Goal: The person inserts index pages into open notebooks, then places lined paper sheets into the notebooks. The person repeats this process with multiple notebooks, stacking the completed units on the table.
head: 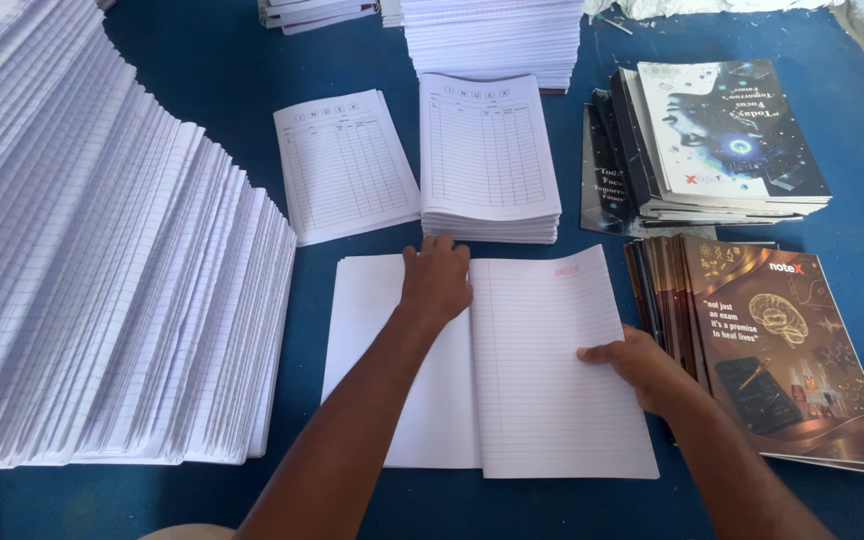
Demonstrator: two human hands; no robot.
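Observation:
An open bundle of white ruled sheets point(542, 370) lies flat on the blue table point(212, 90) in front of me. My left hand point(435, 280) presses flat on the top of its centre fold, fingers spread. My right hand point(642, 368) rests on the right edge of the ruled page, thumb on the paper and fingers at the page's edge. The left half of the bundle point(372, 330) is blank white.
A large fanned stack of ruled sheets point(92, 270) fills the left. Two piles of printed table sheets point(344, 165) point(488, 160) lie behind the bundle, with a tall ruled stack point(492, 35) beyond. Brown covers point(772, 345) and dark covers point(722, 135) are stacked at the right.

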